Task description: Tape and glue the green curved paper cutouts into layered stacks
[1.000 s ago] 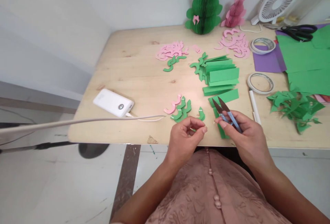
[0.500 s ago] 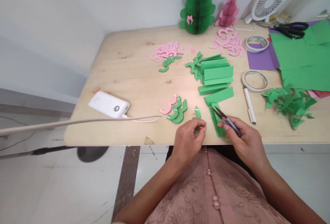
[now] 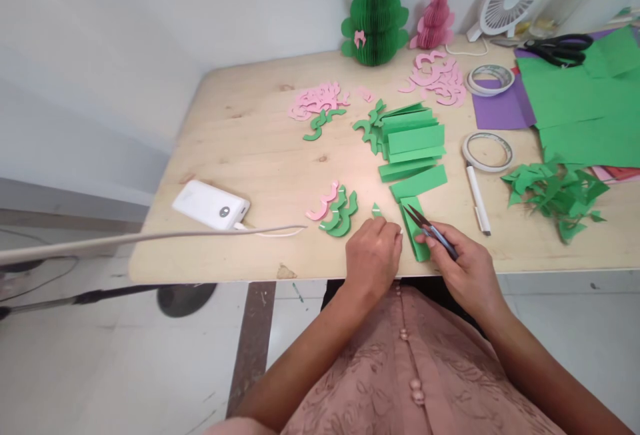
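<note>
My right hand (image 3: 465, 261) is closed around small blue-handled thread snips (image 3: 440, 238), whose dark pointed blades stand slightly apart. The blades are over a folded green paper strip (image 3: 413, 221) near the table's front edge. My left hand (image 3: 373, 253) is curled closed over the table just left of that strip; what its fingers hold, if anything, is hidden. Past its knuckles shows the tip of a green paper piece (image 3: 377, 209) with a white mark. Further left lie curved green paper cutouts (image 3: 344, 218) and a wavy pink one (image 3: 323, 207), some bearing small white strips.
Folded green strips (image 3: 416, 143) are stacked ahead. To the right are a white pen (image 3: 479, 201), a tape roll (image 3: 487, 151), green scraps (image 3: 555, 188) and black scissors (image 3: 560, 48). A white power bank (image 3: 210, 205) with its cable lies left. Paper rabbits (image 3: 376, 21) stand behind.
My left hand has turned knuckles-up and moved slightly forward, covering more of the green piece. My right hand keeps the snips over the strip. The whole view has shifted a little.
</note>
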`<state>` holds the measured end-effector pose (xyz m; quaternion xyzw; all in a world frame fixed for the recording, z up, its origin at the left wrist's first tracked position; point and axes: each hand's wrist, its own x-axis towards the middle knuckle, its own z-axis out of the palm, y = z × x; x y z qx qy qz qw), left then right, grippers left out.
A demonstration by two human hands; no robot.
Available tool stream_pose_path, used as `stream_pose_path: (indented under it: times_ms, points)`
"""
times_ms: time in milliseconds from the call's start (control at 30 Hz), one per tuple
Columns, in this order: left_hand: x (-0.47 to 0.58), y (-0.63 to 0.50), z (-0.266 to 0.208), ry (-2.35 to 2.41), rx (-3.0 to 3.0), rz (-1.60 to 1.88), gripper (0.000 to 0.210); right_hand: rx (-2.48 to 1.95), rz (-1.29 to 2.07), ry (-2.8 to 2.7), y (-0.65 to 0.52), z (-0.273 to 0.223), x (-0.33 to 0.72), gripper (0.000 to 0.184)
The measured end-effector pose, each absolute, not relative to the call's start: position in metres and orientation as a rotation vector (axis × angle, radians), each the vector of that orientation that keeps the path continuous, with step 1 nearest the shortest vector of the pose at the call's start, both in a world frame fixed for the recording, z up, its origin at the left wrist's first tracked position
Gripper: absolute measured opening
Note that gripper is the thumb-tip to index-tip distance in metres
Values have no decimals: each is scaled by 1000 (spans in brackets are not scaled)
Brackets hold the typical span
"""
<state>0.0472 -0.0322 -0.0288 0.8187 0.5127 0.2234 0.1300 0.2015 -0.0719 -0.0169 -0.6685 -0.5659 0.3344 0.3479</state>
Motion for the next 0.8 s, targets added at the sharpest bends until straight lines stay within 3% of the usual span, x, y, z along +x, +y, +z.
stream_pose_path:
  times_ms: [467, 800]
  points:
    - [59, -27, -25, 1589, 2544, 280, 15, -1716, 883, -1454, -72, -18, 204, 27]
    - [52, -24, -18, 1526, 2435, 325, 12, -1721, 880, -1419, -72, -21, 205, 29]
